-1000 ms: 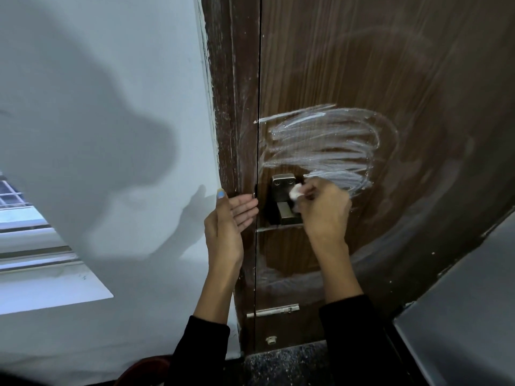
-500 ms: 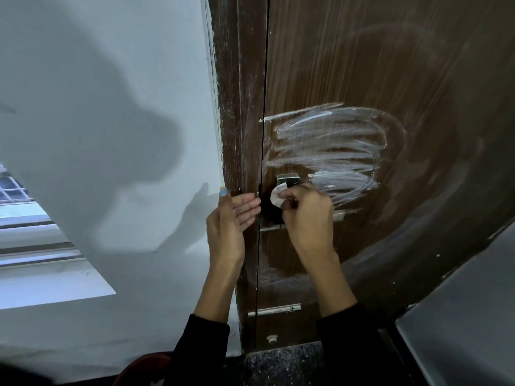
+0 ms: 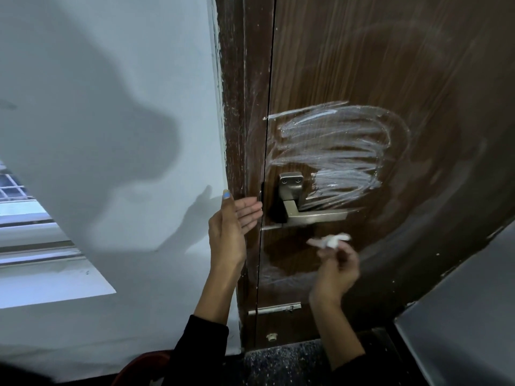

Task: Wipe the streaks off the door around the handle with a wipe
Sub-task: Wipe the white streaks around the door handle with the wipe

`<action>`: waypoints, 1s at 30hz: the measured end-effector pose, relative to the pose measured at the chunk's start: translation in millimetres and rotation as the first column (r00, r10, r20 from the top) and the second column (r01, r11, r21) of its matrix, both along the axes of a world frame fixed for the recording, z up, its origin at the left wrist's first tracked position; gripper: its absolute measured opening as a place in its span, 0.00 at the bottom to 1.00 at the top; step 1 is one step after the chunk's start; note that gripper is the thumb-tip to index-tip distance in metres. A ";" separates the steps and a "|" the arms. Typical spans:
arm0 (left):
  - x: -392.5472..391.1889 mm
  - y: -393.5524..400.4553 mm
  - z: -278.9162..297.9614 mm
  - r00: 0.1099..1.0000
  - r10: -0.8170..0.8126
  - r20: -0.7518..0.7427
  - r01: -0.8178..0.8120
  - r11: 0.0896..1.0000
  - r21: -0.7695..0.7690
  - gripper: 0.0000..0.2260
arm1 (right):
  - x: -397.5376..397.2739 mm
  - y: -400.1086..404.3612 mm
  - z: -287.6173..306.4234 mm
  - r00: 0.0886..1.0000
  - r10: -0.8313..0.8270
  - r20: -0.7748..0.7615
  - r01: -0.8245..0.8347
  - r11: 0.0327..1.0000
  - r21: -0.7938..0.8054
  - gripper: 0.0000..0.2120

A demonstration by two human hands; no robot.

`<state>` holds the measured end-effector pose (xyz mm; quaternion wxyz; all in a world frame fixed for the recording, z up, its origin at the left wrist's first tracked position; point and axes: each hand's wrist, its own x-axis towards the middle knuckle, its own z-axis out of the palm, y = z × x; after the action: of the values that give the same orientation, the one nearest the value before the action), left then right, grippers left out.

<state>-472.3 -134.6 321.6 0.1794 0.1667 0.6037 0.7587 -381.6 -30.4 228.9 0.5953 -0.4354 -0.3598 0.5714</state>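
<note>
Most streaks (image 3: 331,151) remain above handle (image 3: 303,210). Right hand (image 3: 335,270) pinches crumpled wipe (image 3: 331,239); left hand (image 3: 235,218) flat-fingered on door (image 3: 418,79) edge. Risk: small wad merely smears residue.

Two hands (image 3: 231,227), one wipe (image 3: 331,240), one handle (image 3: 301,207), one door (image 3: 390,79).
</note>
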 end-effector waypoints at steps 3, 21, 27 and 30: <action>3.0 4.5 -1.6 0.999 -0.053 0.006 0.053 0.998 -0.015 0.25 | -18.6 -10.4 -5.6 0.964 0.240 0.117 -0.248 0.967 0.061 0.11; 13.5 17.3 -14.3 0.972 -0.234 0.005 0.233 0.968 -0.092 0.25 | -55.1 28.6 16.4 0.939 0.293 -0.179 -0.257 0.946 0.198 0.14; 10.8 20.8 -16.9 0.980 -0.198 0.023 0.199 0.978 -0.070 0.26 | -49.0 20.5 7.5 0.971 0.234 -0.041 -0.207 0.918 0.339 0.14; 9.4 21.6 -16.2 0.981 -0.193 0.030 0.194 0.979 -0.067 0.26 | -49.6 4.1 -3.9 0.974 0.184 0.133 -0.214 0.942 0.258 0.14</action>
<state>-462.9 -113.0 305.4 0.2651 0.2096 0.6085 0.7180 -431.3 -26.3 225.0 0.5684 -0.3411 -0.5080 0.5501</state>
